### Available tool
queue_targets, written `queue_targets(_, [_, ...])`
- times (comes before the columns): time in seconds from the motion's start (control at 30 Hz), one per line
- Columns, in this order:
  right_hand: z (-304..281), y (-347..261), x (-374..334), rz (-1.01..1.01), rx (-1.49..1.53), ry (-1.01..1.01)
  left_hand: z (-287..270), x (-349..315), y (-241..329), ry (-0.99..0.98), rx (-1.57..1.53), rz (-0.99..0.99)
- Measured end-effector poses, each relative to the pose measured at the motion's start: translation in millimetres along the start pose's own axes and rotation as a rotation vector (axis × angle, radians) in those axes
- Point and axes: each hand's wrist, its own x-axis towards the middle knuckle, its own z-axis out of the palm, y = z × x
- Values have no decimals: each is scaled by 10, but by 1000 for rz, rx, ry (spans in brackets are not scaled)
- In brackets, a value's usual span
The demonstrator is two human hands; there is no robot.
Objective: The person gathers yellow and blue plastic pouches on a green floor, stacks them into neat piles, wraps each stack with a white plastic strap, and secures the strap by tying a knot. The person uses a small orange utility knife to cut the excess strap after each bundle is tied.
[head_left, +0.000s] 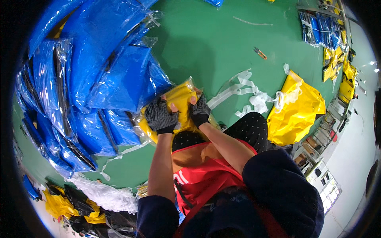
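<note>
Gripping a yellow package (pixel 181 97) in clear plastic, the gloved left hand (pixel 161 116) and right hand (pixel 200 110) curl closed on its opposite sides, thumbs on top. It sits by the person's knees, just beside blue bagged bundles (pixel 123 79); small snips (pixel 260 53) lie farther off on the green floor (pixel 190 43).

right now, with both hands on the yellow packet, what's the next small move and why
Probably smooth the clear plastic at the far corner with the right hand, keeping the left hand in place: the film there looks loose and wrinkled beyond the yellow folds, and the left hand has its own grip on the yellow packet.
</note>
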Motion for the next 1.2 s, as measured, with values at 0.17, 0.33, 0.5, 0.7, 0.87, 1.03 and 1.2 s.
queue_targets(0.17, [-837, 775, 1084, 438, -147, 514, -95, -180, -37, 69, 41, -48])
queue_targets(0.33, [-2144, 2006, 2718, 112, -827, 73, -131, -110, 184, 116, 8, -3])
queue_targets(0.5, [-3529, 1067, 3440, -185, -861, 331, -360, -439, 69, 184, -45, 5])
queue_targets(0.7, [-3362, 1601, 2693, -218, -396, -44, -582, -1584, -457, 647, -304, -659])
queue_targets(0.87, [-1063, 1632, 1139, 538, -397, 85, 224, -2786, -1160, 591, -901, -1106])
queue_targets(1.03, [-894, 1767, 966, -4, -405, 114, 550, -3024, -1060, 243, -1186, -1202])
queue_targets(1.2, [-1929, 1228, 1243, -555, -621, -149, 1181, -3879, -1625, 25, -1200, -1220])
